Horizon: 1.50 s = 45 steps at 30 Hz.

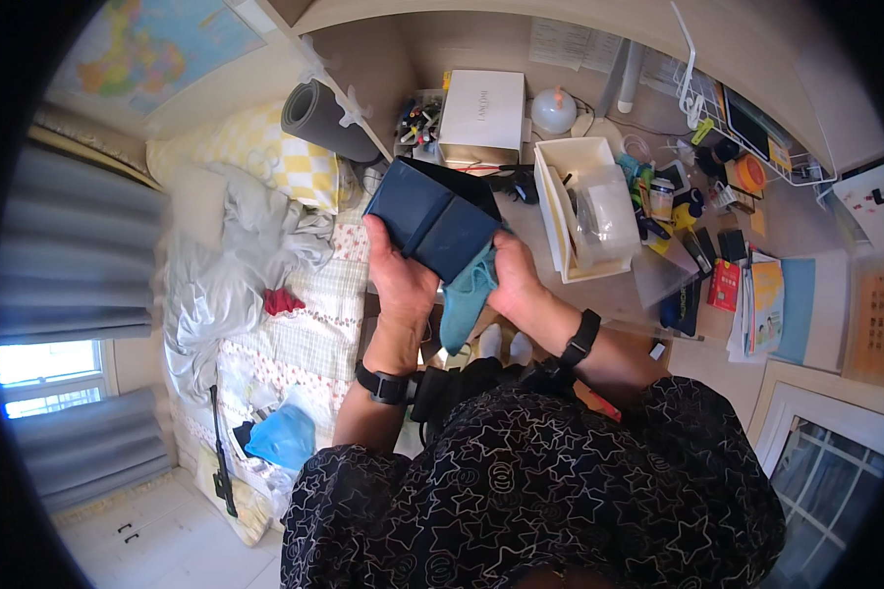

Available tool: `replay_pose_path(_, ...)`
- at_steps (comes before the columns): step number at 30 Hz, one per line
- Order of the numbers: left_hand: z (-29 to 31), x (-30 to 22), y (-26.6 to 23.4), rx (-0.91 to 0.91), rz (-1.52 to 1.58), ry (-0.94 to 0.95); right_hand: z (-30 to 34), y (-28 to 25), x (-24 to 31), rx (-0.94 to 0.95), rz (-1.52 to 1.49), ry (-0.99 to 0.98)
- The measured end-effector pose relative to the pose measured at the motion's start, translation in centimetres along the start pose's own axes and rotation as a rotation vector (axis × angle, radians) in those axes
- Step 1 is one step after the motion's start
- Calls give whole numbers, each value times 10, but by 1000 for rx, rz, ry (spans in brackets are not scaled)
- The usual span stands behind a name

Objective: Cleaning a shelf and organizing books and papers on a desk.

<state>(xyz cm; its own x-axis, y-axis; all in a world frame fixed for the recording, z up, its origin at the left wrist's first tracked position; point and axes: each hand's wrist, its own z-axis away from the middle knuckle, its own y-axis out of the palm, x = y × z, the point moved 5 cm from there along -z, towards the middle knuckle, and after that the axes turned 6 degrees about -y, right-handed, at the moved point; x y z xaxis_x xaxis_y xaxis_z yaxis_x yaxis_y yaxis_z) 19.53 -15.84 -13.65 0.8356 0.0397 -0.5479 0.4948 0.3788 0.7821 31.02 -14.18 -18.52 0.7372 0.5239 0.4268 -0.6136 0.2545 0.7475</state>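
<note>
As the head view shows, we list: one dark blue case (424, 218), held up before the worktop (614, 294); left hand (401, 280), grip closed on the case's lower left side; right hand (519, 283), grip closed on a teal cloth (465, 309) against its lower right corner. Risk, as we judge: the loose cloth may slide, letting the case tilt and drop toward the feet (490, 341).

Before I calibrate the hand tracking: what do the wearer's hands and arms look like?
Left hand and right hand are ungloved. Each wrist wears a black band: left band, right band. Forearms are uncovered below black sleeves printed with pale star outlines.
</note>
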Motion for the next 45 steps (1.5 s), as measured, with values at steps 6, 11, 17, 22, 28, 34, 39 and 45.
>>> replay_pose_path(6, -14, -5, 8, -52, -18, 72, 21, -1, -20, 113, 29, 178)
replay_pose_path(11, -21, -7, -11, -73, -57, 170, 46, 16, 31, 219, 460, -286)
replay_pose_path(17, -3, 18, 12, -84, -348, 286, 11, 33, 51, 56, 840, -653)
replay_pose_path(22, -15, 23, -13, -170, -459, 180, 16, 32, 31, 165, 1118, -596)
replay_pose_path(28, -7, 31, -13, -162, -300, 0, 32, 38, 36, 406, 1450, -524)
replay_pose_path(34, 6, 40, -9, -59, -172, -64, -3, 7, 55, 39, 1380, -629)
replay_pose_path(39, 22, 46, -57, -266, -359, -175, 25, -11, -15, 432, 1460, -616)
replay_pose_path(45, 50, 14, -120, -240, -318, -93, 50, -34, -59, 1107, 1401, 35)
